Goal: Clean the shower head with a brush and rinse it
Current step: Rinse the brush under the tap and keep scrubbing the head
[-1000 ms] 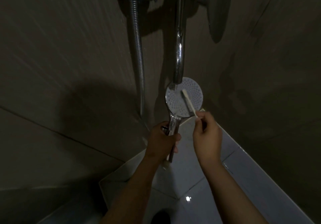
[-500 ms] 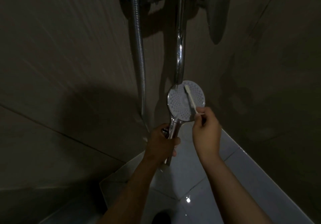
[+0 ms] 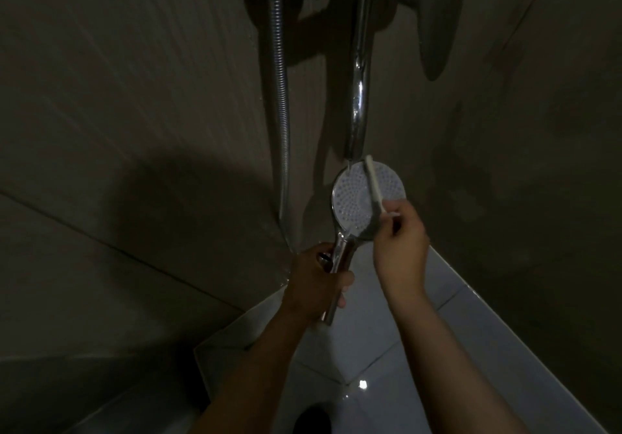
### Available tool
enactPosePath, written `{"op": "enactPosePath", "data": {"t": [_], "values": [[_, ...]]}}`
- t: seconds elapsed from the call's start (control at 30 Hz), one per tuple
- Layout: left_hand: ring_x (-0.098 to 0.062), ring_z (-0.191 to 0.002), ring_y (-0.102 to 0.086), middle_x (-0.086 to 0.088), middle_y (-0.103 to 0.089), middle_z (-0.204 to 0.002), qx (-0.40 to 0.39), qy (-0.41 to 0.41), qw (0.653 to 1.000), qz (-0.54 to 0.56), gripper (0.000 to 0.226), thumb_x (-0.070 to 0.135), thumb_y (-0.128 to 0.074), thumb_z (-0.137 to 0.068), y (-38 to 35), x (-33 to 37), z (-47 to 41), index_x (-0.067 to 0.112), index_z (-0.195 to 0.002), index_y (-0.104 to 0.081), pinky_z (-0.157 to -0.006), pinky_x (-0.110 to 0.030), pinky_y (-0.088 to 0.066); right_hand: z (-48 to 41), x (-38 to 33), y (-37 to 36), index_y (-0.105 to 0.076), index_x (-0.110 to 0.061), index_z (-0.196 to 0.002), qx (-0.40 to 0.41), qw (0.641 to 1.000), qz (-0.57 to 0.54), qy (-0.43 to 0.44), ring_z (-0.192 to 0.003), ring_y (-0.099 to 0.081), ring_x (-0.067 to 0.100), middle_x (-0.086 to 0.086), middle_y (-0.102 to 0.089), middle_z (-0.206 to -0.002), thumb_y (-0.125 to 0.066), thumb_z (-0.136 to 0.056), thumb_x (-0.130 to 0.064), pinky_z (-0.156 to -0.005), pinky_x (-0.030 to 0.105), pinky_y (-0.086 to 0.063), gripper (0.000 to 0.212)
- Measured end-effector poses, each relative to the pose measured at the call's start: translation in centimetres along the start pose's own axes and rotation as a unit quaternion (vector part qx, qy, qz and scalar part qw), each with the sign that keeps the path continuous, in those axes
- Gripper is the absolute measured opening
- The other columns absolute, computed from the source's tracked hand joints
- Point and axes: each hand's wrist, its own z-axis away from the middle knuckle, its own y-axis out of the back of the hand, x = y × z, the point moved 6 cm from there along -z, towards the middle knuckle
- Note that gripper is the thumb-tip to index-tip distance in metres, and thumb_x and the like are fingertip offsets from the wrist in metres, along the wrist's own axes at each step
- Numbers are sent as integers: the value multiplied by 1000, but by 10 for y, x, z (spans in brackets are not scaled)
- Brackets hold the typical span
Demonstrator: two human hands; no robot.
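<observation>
Shower head (image 3: 351,198) held up in front of a dim tiled corner, round white nozzle face turned toward the camera, just below the end of a curved chrome spout (image 3: 360,103). Left hand (image 3: 316,282) low and left of centre, forearm rising from the bottom edge, fingers curled tight round the chrome handle (image 3: 343,253), thumb laid across its front; lower end of the handle poking out beneath the fist. Right hand (image 3: 400,241) slightly higher and to the right, back of the hand toward the camera, fingertips pinching the near end of a thin pale brush (image 3: 374,182). Brush lying up across the nozzle face, right of its middle, far tip reaching the upper rim beside the spout end; bristles too small and dark to make out. Ribbed metal hose (image 3: 281,96) hanging down the wall (image 3: 134,113) to the left, curving toward the handle behind the left hand. Pale glossy floor tiles (image 3: 478,326) below both forearms, one bright glint on them, and a dark rounded shape (image 3: 313,418) at the bottom edge, too dim to identify.
</observation>
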Motion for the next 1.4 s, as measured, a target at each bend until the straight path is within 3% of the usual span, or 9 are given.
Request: {"op": "enactPosePath", "data": {"t": [0.1, 0.27, 0.37, 0.5, 0.63, 0.87, 1.03, 1.23, 1.4], "values": [[-12, -36, -55, -14, -59, -61, 5, 0, 1000, -10, 9, -8, -62, -77, 0, -3, -2, -5, -85, -60, -41, -23, -48, 18, 1, -17, -61, -17, -95, -53, 998, 14, 29, -65, -54, 4, -5, -58, -75, -47, -96, -10, -58, 24, -43, 16], [-12, -37, -51, -8, -57, -58, 20, 22, 999, 25, 17, -10, -61, -77, 6, -5, 0, 7, -80, -60, -40, -21, -47, 3, 12, 9, -58, -15, -99, 44, 999, 10, 3, -65, -51, 4, -9, -56, -75, -45, -97, -9, -56, 21, -38, 15], [-14, -37, -52, -7, -58, -58, 27, 25, 999, 33, 17, -9, -61, -77, 7, -4, -1, 8, -76, -60, -41, -21, -46, 9, 18, 0, -60, -19, -98, -7, 1000, 27, 1, -57, -49, 1, -11, -55, -72, -46, -95, -5, -50, 13, -37, 20], [-14, -35, -51, -5, -57, -52, 35, 31, 998, 52, 14, -11, -59, -77, 8, -4, -1, 3, -82, -59, -40, -22, -46, 24, 20, -8, -62, -16, -96, -37, 999, 17, 21, -53, -48, 8, -2, -57, -68, -47, -95, -5, -50, 28, -39, 18], [-9, -30, -50, 4, -59, -42, 35, 46, 997, 53, 23, -9, -59, -82, 11, -8, -2, 13, -76, -58, -36, -19, -45, 21, 26, 11, -56, -18, -93, 28, 1000, 7, 7, -47, -40, 7, 3, -51, -59, -46, -96, -7, -47, 25, -31, 16], [-10, -31, -50, -1, -55, -45, 46, 25, 998, 43, 17, -10, -59, -77, 10, -2, 0, 5, -71, -56, -36, -19, -42, 31, 30, -11, -60, -16, -91, -50, 999, 12, 3, -49, -40, 6, -7, -48, -59, -48, -95, -6, -50, 25, -32, 16], [-10, -31, -49, 3, -57, -43, 34, 34, 997, 58, 21, -10, -58, -80, 12, -7, 0, 9, -73, -56, -37, -19, -43, 16, 26, 12, -60, -15, -96, 26, 999, 35, 4, -51, -44, 11, 3, -53, -62, -46, -95, -7, -51, 29, -35, 16], [-12, -28, -47, 1, -54, -42, 63, 21, 995, 68, 19, -13, -59, -76, 14, -3, -5, 4, -69, -54, -34, -17, -39, 42, 35, -1, -63, -18, -94, -23, 998, 54, 19, -46, -41, 8, -2, -50, -57, -50, -94, -8, -47, 27, -33, 16], [-13, -30, -49, -2, -56, -46, 52, 30, 996, 58, 14, -9, -62, -76, 14, -9, -5, 5, -75, -58, -36, -19, -42, 17, 28, 12, -61, -14, -97, 23, 999, 45, 20, -56, -52, 21, 7, -57, -65, -47, -95, -8, -53, 31, -40, 16]]}}
